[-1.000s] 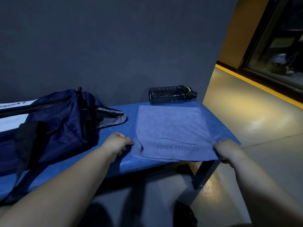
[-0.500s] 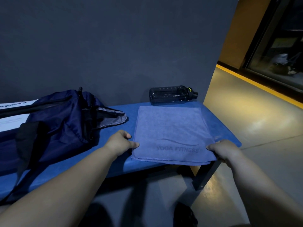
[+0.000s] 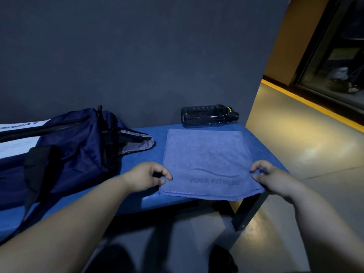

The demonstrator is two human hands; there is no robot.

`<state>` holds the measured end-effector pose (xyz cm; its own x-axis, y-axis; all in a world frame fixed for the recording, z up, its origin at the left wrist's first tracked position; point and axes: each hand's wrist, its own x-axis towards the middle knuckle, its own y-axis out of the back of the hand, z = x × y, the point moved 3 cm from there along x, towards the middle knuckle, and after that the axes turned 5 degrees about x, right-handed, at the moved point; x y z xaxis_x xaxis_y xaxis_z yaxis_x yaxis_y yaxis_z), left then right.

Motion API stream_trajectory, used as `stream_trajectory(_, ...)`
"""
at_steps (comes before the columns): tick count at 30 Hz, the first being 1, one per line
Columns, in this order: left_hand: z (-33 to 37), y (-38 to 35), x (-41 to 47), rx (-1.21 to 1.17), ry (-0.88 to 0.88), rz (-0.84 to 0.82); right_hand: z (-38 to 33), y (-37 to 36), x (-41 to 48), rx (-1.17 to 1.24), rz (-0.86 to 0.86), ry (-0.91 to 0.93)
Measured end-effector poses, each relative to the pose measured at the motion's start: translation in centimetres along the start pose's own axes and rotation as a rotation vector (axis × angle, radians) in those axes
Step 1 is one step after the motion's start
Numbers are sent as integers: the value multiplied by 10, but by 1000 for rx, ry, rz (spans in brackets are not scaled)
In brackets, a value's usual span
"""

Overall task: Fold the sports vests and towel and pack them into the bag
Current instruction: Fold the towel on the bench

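1. Now the towel (image 3: 204, 154) lies flat on the bench (image 3: 136, 166), with the bag (image 3: 69, 146) at its 9 o'clock and a bottle (image 3: 208, 115) at 12.
2. Left hand (image 3: 145, 177) pinches its 7 o'clock corner.
3. Right hand (image 3: 273, 178) pinches the 5 o'clock corner.

The blue-grey towel (image 3: 206, 154) lies flat on the worktop (image 3: 264, 152), folded to a rectangle, with "YOGA FITNESS" printed under a wavy line near its front hem. To its left, the navy bag (image 3: 74, 146) lies slumped, its open mouth facing the towel.
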<state>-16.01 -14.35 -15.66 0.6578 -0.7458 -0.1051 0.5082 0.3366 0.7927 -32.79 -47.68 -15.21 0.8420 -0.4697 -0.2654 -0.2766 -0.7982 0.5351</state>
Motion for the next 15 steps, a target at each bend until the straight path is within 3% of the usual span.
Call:
stream_trajectory(7,-5,8,-3,88,31,-220,-3,2,-10,165,-224,-2)
stream_trajectory(11,-7,7,2,39,7,-183,-10,-4,-15,206,-360,13)
stream_trajectory(15,-8,0,7,15,13,-45,-9,-5,-11,73,-310,67)
